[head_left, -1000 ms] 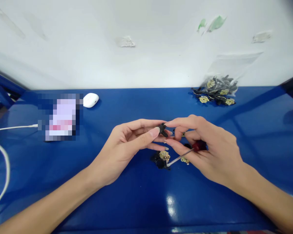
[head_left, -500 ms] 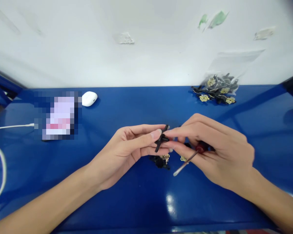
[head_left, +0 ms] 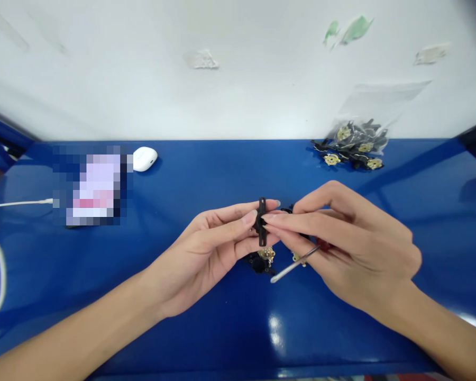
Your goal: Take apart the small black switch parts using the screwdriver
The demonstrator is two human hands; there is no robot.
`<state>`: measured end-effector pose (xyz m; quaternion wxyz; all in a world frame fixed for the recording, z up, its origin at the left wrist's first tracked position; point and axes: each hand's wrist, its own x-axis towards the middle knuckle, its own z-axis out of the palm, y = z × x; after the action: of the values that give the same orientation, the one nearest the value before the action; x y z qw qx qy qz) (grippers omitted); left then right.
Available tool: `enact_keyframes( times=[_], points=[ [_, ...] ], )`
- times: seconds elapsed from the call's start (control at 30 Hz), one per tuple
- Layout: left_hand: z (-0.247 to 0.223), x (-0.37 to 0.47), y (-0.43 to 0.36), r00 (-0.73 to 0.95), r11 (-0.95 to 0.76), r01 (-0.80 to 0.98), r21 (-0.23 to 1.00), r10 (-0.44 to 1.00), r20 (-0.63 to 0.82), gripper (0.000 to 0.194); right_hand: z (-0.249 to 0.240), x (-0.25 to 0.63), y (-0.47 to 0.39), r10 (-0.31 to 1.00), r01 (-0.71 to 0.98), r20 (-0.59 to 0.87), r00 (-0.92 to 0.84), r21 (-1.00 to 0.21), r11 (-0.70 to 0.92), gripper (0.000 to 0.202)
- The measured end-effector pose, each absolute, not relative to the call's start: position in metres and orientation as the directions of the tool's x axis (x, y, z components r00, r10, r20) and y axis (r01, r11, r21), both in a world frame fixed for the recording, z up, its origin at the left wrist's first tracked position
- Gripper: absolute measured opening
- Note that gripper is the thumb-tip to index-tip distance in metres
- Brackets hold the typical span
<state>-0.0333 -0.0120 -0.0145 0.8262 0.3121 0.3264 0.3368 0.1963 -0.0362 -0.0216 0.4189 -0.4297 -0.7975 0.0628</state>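
Between the thumb and fingers of my left hand point(head_left: 218, 238) is a small black plastic part point(head_left: 262, 235) with a slotted bar, held upright. My right hand point(head_left: 353, 241) touches the same part with its thumb and fingertip at the middle. Tucked in the right palm is a screwdriver point(head_left: 295, 264); its metal shaft points down-left and its red handle is mostly covered by the fingers. On the table beneath the hands lie a black and gold part point(head_left: 258, 262) and another gold-coloured piece point(head_left: 298, 257), both partly hidden.
A clear plastic bag point(head_left: 365, 135) of black and gold parts leans on the white wall point(head_left: 238, 100), more parts in front. At left on the blue table point(head_left: 182, 344) are a blurred phone point(head_left: 97, 185), a white earbud case point(head_left: 144, 159) and a white cable point(head_left: 0, 264).
The black part has turned from a slant to nearly upright between my fingers. The screwdriver's tip has swung slightly left with my right hand.
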Motion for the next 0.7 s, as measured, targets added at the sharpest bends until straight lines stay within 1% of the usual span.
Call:
enact_keyframes(
  times=[0.37,0.53,0.7],
  points=[
    [-0.0147,-0.0319,-0.0128,0.521,0.555,-0.391,0.734,0.791,-0.321,0.021,-0.0206,0.1988,-0.0322,0.731,0.575,0.56,-0.391,-0.472,0.668,0.026],
    [-0.016,-0.0326,-0.0095,0.488,0.552,-0.384,0.74,0.802,-0.345,0.021,-0.0201,0.1989,-0.0321,0.739,0.58,0.55,-0.388,-0.477,0.66,0.03],
    [-0.0153,-0.0317,-0.0114,0.541,0.559,-0.337,0.758,0.774,-0.33,0.024,-0.0175,0.1981,-0.0305,0.761,0.593,0.497,-0.417,-0.486,0.642,0.034]
  ],
)
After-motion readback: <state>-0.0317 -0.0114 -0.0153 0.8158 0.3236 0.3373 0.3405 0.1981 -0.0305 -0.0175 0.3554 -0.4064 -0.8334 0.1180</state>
